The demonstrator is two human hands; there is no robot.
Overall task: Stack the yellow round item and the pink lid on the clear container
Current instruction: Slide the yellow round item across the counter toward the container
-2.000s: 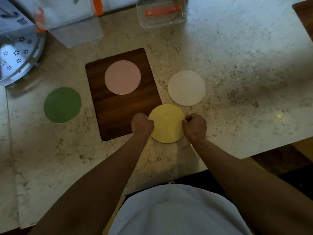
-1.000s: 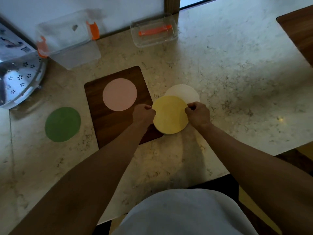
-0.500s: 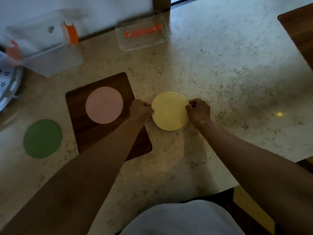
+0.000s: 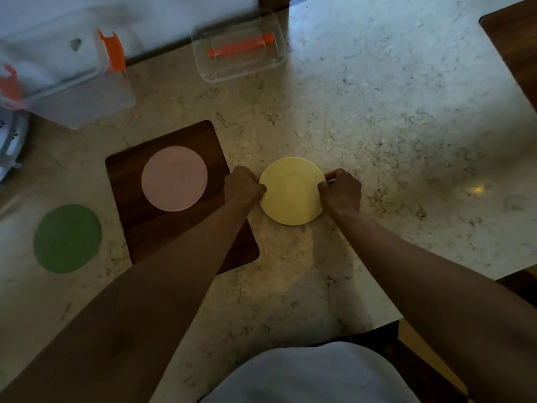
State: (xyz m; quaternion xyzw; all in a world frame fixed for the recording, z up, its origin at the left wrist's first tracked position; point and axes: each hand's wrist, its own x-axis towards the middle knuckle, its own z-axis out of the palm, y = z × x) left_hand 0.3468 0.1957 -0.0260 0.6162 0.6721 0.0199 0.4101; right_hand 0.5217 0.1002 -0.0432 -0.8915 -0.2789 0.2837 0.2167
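Since two seconds ago the yellow round item (image 4: 291, 191) has travelled from the table edge onto the pale disc, now fully covered. Both hands, left (image 4: 243, 184) and right (image 4: 340, 189), pinch its opposite rims, seating it. Next, I judge, comes releasing it and fetching the pink lid (image 4: 174, 178), lying left of the yellow item on a dark board (image 4: 186, 245). The marble table (image 4: 392, 112) is dimly lit.
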